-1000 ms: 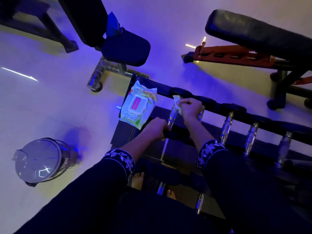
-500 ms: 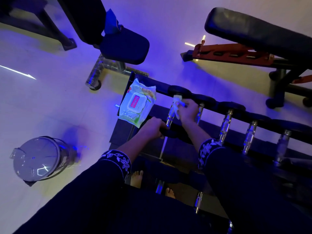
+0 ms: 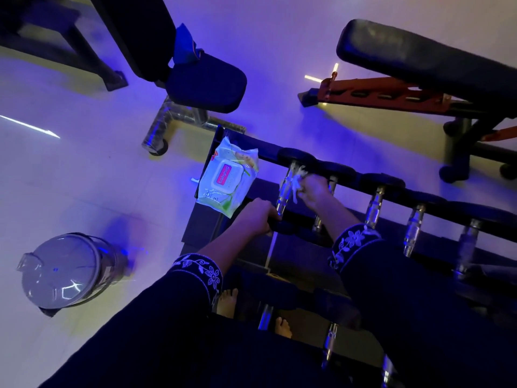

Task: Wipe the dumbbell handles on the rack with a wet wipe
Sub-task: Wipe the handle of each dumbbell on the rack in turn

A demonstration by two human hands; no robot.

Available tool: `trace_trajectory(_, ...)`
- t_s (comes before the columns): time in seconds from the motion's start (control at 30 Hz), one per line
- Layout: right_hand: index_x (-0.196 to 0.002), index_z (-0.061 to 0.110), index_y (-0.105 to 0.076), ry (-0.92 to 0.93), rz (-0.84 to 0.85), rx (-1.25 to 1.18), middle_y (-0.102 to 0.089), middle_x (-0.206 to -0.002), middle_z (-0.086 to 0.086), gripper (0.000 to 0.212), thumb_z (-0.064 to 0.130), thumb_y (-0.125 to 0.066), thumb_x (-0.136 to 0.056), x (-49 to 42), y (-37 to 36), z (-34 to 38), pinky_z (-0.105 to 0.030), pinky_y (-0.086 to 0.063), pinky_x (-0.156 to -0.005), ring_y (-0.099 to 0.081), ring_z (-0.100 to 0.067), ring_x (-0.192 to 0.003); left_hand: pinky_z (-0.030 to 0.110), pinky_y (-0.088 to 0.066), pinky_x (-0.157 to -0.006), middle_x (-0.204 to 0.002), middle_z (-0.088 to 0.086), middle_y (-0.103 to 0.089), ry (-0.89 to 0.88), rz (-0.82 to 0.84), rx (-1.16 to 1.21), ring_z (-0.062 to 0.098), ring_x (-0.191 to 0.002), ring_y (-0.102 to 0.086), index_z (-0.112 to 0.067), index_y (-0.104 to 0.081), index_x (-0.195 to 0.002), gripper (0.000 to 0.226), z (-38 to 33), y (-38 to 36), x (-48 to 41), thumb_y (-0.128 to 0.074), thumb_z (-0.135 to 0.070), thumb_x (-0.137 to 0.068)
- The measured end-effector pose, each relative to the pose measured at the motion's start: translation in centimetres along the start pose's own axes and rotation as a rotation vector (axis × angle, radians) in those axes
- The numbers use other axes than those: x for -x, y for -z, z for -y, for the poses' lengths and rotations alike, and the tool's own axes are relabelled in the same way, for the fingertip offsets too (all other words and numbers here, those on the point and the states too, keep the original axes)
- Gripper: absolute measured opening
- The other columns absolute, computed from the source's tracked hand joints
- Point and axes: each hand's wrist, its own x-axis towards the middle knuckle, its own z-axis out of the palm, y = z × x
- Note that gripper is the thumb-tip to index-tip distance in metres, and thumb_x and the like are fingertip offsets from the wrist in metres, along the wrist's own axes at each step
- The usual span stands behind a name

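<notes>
Pack: green-and-white soft wipes packet (image 3: 227,179), lying on the black metal rack (image 3: 202,228), left end.
Left hand: your left hand (image 3: 256,217) curls round the dark dumbbell head (image 3: 282,227).
Handle: leftmost chrome dumbbell handle (image 3: 284,191), resting on the rack.
Right hand: your right hand (image 3: 314,189) pinches the crumpled white wet wipe (image 3: 296,182) against it.

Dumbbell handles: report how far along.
Done: a wet wipe is out of the pack. In hand: the right hand holds it on the leftmost handle; the left hand grips the same dumbbell. Left: apparently the handles to the right and the lower row.
</notes>
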Motion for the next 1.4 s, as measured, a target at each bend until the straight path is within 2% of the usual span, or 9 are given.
trace_trajectory(0.17,-0.103,0.0,-0.063,-0.01,0.087,0.059,-0.059,-0.069,-0.009,0.029,-0.014,-0.063,-0.078,2.8,3.3,-5.1,-0.017,-0.045,-0.04,-0.054,-0.012,-0.05,0.041,-0.051,-0.082,-0.115,0.014,-0.063,-0.071,0.003,-0.318,0.034,-0.108,-0.062,-0.015,-0.065,-0.118,0.033,-2.5,-0.1,0.2,-0.065,-0.012,-0.085)
trace_trajectory(0.3,-0.097,0.005,-0.069,0.268,-0.249,0.045,-0.068,-0.089,-0.011,0.026,-0.003,-0.073,-0.073,2.8,7.2,-4.7,-0.021,-0.051,-0.057,-0.059,-0.013,-0.07,0.035,-0.048,-0.085,-0.123,0.001,-0.062,-0.329,0.042,-0.471,0.024,-0.116,-0.058,-0.024,-0.06,-0.125,0.048,-4.0,-1.7,-0.6,-0.072,-0.032,-0.079)
trace_trajectory(0.47,-0.087,0.002,-0.069,0.521,-0.443,0.214,-0.063,-0.081,0.001,0.017,-0.002,-0.074,-0.071,3.8,10.4,-3.0,0.0,-0.039,-0.06,-0.054,0.007,-0.065,0.042,-0.041,-0.102,-0.13,0.002,-0.061,-0.371,0.109,-0.506,0.023,-0.123,-0.055,-0.031,-0.051,-0.138,0.052,-5.1,-3.6,-2.5,-0.064,-0.043,-0.089)
trace_trajectory(0.57,-0.084,0.001,-0.072,0.471,-0.323,0.342,-0.067,-0.087,-0.005,0.018,-0.001,-0.077,-0.067,3.5,9.7,-4.4,-0.008,-0.043,-0.068,-0.058,-0.01,-0.076,0.039,-0.05,-0.088,-0.12,0.008,-0.067,-0.335,0.164,-0.383,0.029,-0.113,-0.061,-0.029,-0.06,-0.132,0.047,-4.9,-3.7,-3.8,-0.065,-0.046,-0.088)
trace_trajectory(0.7,-0.073,0.001,-0.072,0.384,-0.35,0.4,-0.071,-0.081,-0.013,0.012,0.001,-0.079,-0.064,3.3,7.9,-7.4,-0.026,-0.048,-0.075,-0.059,-0.013,-0.074,0.034,-0.047,-0.091,-0.12,0.016,-0.067,-0.291,0.216,-0.223,0.03,-0.113,-0.062,-0.022,-0.059,-0.134,0.058,-3.7,-3.7,-4.8,-0.07,-0.047,-0.083)
trace_trajectory(1.0,-0.073,0.005,-0.073,0.286,-0.535,0.201,-0.069,-0.073,-0.009,0.008,0.003,-0.076,-0.065,-1.8,6.6,-1.5,-0.02,-0.038,-0.059,-0.057,-0.016,-0.068,0.031,-0.046,-0.076,-0.103,0.008,-0.072,-0.251,0.107,-0.396,0.026,-0.103,-0.064,-0.032,-0.064,-0.126,0.077,-3.7,-3.7,-5.1,-0.058,-0.082,-0.068)
trace_trajectory(1.13,-0.072,0.002,-0.072,0.393,-0.52,0.231,-0.071,-0.074,-0.011,0.007,0.002,-0.075,-0.066,-0.1,6.9,-3.9,-0.023,-0.042,-0.059,-0.06,-0.016,-0.065,0.028,-0.044,-0.065,-0.088,0.005,-0.072,-0.252,0.026,-0.457,0.025,-0.09,-0.067,-0.032,-0.07,-0.114,0.086,-3.8,-4.3,-5.3,-0.049,-0.094,-0.057)
trace_trajectory(1.3,-0.076,-0.001,-0.073,0.349,-0.384,0.364,-0.07,-0.076,-0.009,0.011,-0.002,-0.078,-0.066,3.6,8.4,-9.6,-0.003,-0.035,-0.055,-0.056,-0.012,-0.064,0.026,-0.038,-0.057,-0.081,0.003,-0.07,-0.304,-0.021,-0.523,0.024,-0.081,-0.068,-0.026,-0.073,-0.097,0.09,-3.8,-4.5,-5.5,-0.039,-0.098,-0.056)
trace_trajectory(1.4,-0.076,0.003,-0.073,0.383,-0.484,0.333,-0.069,-0.072,-0.006,0.008,0.001,-0.075,-0.068,1.8,8.1,-7.5,-0.011,-0.033,-0.052,-0.053,-0.011,-0.063,0.027,-0.038,-0.058,-0.081,0.006,-0.07,-0.309,-0.043,-0.551,0.025,-0.08,-0.067,-0.018,-0.07,-0.083,0.089,-4.5,-4.9,-5.3,-0.038,-0.097,-0.058)
